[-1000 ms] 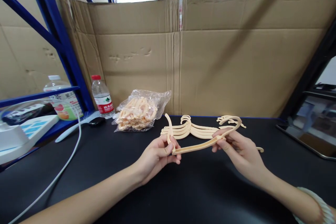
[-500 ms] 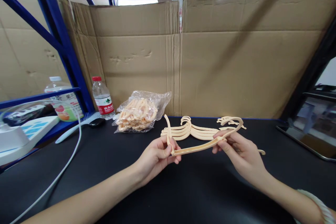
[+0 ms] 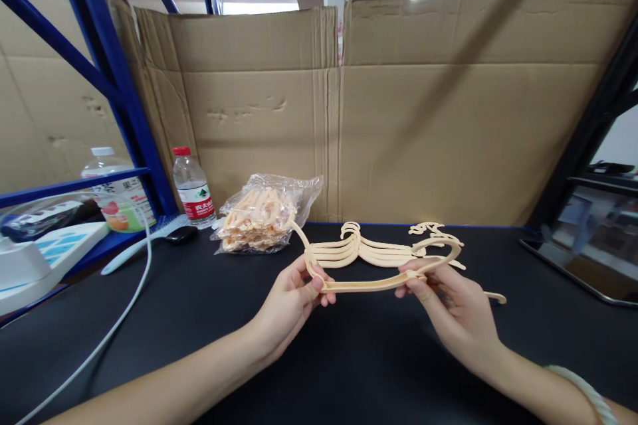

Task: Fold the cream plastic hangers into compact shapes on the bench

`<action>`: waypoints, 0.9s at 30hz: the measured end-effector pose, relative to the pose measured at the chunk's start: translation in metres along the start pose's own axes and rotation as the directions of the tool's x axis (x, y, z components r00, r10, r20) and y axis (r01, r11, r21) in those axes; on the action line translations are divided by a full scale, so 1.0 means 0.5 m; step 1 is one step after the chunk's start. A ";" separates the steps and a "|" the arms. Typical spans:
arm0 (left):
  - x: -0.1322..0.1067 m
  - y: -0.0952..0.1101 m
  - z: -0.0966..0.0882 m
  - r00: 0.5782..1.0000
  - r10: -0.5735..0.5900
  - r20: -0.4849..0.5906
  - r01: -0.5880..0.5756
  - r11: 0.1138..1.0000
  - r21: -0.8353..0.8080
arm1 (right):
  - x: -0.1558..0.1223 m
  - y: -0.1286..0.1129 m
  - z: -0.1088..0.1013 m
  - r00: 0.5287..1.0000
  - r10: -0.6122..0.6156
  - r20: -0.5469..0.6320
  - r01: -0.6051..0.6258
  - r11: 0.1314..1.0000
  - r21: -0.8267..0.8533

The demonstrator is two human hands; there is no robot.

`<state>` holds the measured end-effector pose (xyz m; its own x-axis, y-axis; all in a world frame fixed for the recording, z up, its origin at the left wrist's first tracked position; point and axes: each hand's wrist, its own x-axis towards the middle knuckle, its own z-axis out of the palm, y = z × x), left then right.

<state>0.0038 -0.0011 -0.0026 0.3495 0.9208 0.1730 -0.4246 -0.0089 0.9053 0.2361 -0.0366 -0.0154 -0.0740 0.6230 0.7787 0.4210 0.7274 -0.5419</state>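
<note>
I hold a beige plastic hanger [image 3: 369, 284] level above the black table [image 3: 349, 358], one end in each hand. My left hand [image 3: 294, 302] pinches its left end, where a thin arm curves up and to the left. My right hand [image 3: 448, 305] grips the right end near the hook. Behind the hanger a small pile of matching beige hangers [image 3: 371, 252] lies flat on the table. A clear plastic bag of more beige pieces [image 3: 259, 216] rests further back on the left.
Cardboard sheets [image 3: 399, 113] wall off the back. A water bottle [image 3: 193, 187] with a red cap stands by a blue rack post [image 3: 124, 93]. A white cable [image 3: 119, 319] crosses the table's left. Another bottle [image 3: 112, 189] sits on the left shelf. A dark tray [image 3: 583, 265] lies at right.
The hanger in my hands has dropped a little and turned flatter, and its left arm now points further left. Both hands moved slightly left.
</note>
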 end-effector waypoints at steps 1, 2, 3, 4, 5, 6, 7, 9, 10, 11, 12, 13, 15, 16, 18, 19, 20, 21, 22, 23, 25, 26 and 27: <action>-0.001 0.001 0.002 1.000 0.007 -0.003 -0.007 1.000 0.003 | 0.000 -0.003 0.000 1.000 0.005 -0.007 -0.005 1.000 -0.012; -0.002 0.002 0.003 1.000 0.012 -0.003 -0.012 1.000 0.005 | 0.000 -0.005 0.000 1.000 0.011 -0.017 -0.011 1.000 -0.019; -0.004 0.002 0.005 1.000 0.017 -0.008 -0.017 1.000 0.005 | 0.000 -0.008 -0.001 0.999 0.018 -0.026 -0.018 1.000 -0.020; -0.005 0.002 0.006 1.000 0.022 -0.018 -0.022 1.000 0.001 | 0.000 -0.010 -0.001 0.999 0.024 -0.033 -0.025 1.000 -0.016; -0.006 0.002 0.007 0.999 0.025 -0.033 -0.025 1.000 -0.006 | 0.001 -0.012 -0.001 0.999 0.030 -0.040 -0.031 0.999 -0.009; -0.007 0.002 0.008 0.998 0.029 -0.050 -0.030 0.999 -0.016 | 0.001 -0.013 -0.001 0.998 0.036 -0.050 -0.036 0.999 -0.001; -0.008 0.001 0.008 0.997 0.032 -0.066 -0.034 0.999 -0.027 | 0.001 -0.014 0.000 0.997 0.041 -0.059 -0.040 0.999 0.007; -0.007 0.000 0.007 0.996 0.033 -0.088 -0.038 0.998 -0.050 | 0.002 -0.012 0.002 0.996 0.055 -0.071 -0.054 0.998 0.023; -0.007 0.000 0.007 0.995 0.030 -0.093 -0.036 0.998 -0.058 | 0.002 -0.010 0.004 0.995 0.064 -0.074 -0.061 0.998 0.033; -0.006 0.000 0.007 0.995 0.024 -0.097 -0.031 0.997 -0.065 | 0.002 -0.009 0.005 0.994 0.076 -0.072 -0.073 0.996 0.046; -0.006 0.001 0.007 0.994 0.015 -0.105 -0.023 0.997 -0.073 | 0.002 -0.007 0.006 0.994 0.089 -0.069 -0.085 0.994 0.062; -0.005 0.001 0.008 0.993 0.003 -0.122 -0.013 0.997 -0.082 | 0.003 -0.006 0.007 0.992 0.106 -0.066 -0.101 0.992 0.081; -0.006 0.002 0.010 0.984 -0.035 -0.177 0.018 0.995 -0.097 | 0.005 -0.004 0.008 0.987 0.146 -0.067 -0.137 0.983 0.121; -0.008 0.000 0.011 0.976 -0.065 -0.207 0.044 0.994 -0.103 | 0.007 -0.004 0.008 0.983 0.167 -0.075 -0.156 0.978 0.140; -0.015 -0.005 0.014 0.960 -0.156 -0.233 0.137 0.986 -0.095 | 0.013 -0.002 0.005 0.974 0.202 -0.105 -0.181 0.967 0.179; -0.020 -0.009 0.016 0.957 -0.202 -0.210 0.194 0.979 -0.056 | 0.016 0.000 0.003 0.969 0.217 -0.120 -0.191 0.962 0.195; -0.026 -0.013 0.019 0.960 -0.228 -0.161 0.234 0.972 0.022 | 0.020 0.003 0.001 0.965 0.228 -0.129 -0.200 0.959 0.202; -0.033 -0.016 0.022 0.970 -0.224 -0.089 0.236 0.960 0.150 | 0.023 0.007 -0.001 0.963 0.239 -0.128 -0.210 0.956 0.204; -0.041 -0.017 0.025 0.982 -0.187 0.020 0.171 0.932 0.319 | 0.026 0.012 -0.003 0.961 0.250 -0.116 -0.224 0.954 0.200; -0.049 -0.016 0.029 0.981 -0.113 0.159 0.019 0.868 0.496 | 0.028 0.018 -0.004 0.961 0.262 -0.092 -0.241 0.951 0.192; -0.062 -0.011 0.035 0.865 -0.002 0.503 -0.400 0.604 0.690 | 0.030 0.028 -0.003 0.957 0.289 -0.019 -0.282 0.945 0.167; -0.067 -0.008 0.037 0.776 0.018 0.631 -0.564 0.468 0.680 | 0.029 0.032 -0.002 0.953 0.304 0.020 -0.303 0.941 0.152; -0.070 -0.005 0.037 0.700 0.031 0.714 -0.675 0.353 0.647 | 0.029 0.036 0.000 0.947 0.317 0.051 -0.321 0.937 0.137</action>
<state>0.0083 -0.0406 -0.0037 0.8276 0.3660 0.4255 0.1548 -0.8776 0.4537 0.2424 -0.0146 -0.0138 0.0175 0.8350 0.5499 0.2946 0.5213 -0.8009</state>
